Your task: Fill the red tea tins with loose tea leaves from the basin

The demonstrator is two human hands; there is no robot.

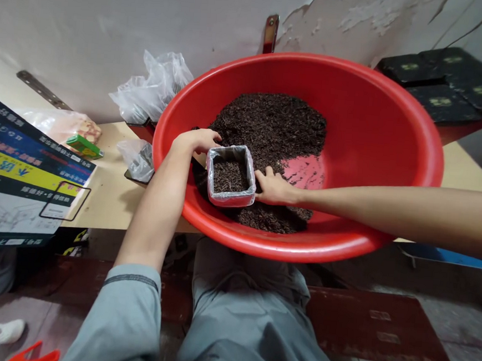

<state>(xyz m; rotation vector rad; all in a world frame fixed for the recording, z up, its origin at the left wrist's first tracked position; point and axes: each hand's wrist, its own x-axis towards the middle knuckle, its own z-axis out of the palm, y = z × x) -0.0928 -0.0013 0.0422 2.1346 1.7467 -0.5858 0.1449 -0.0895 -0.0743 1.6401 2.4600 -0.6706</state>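
Note:
A small square box [231,201] with a clear plastic liner sits in a large red plastic basin [374,130]. Dark loose bits that look like dried tea [229,177] partly fill it. More of the same loose tea [274,122] is heaped across the basin floor. My left hand [199,140] is at the box's far left corner, fingers bent against it and its thumb hidden. At the right side, my right hand [274,187] has its fingers against the box wall, knuckles over the tea. The box is gripped between both hands.
Bagged boxes [152,87] and a small bagged box [138,161] stand left of the basin on the table [109,203]. A printed carton [25,169] and a green packet [84,146] lie farther left. Black boxes [445,80] stand at back right. A bench [379,330] is below.

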